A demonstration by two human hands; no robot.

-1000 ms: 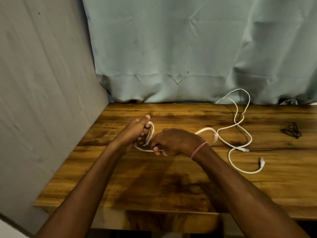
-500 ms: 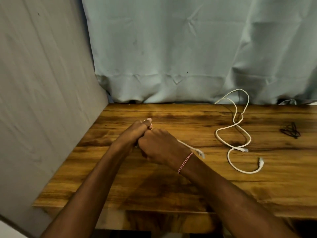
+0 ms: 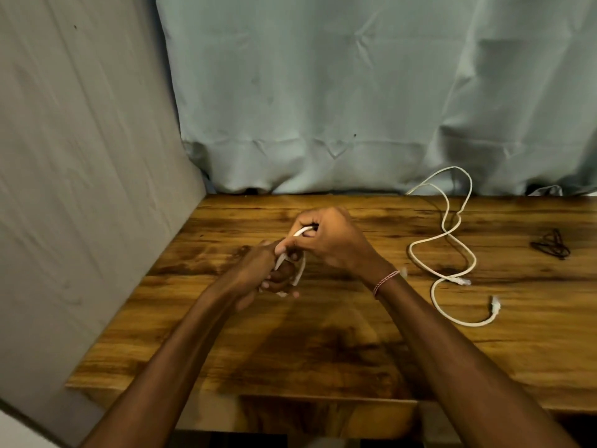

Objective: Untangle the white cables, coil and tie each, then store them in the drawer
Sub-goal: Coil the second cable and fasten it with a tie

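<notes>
Wooden table (image 3: 323, 357) backed by seemingly cloth curtain (image 3: 323, 92).

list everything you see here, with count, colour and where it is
held cable: 1, white, coiled between both hands
loose cable: 1, white, snaking on table's right side, far loop up against curtain
black loops: small bunch, count unclear, table's far right
table: 1, brown wood, under hands
curtain: 1, pale grey-blue, behind table
wall: 1, grey, left
wrist thread: 1, red and white, right wrist
left hand: 1, grips coil
right hand: 1, grips a strand
</notes>
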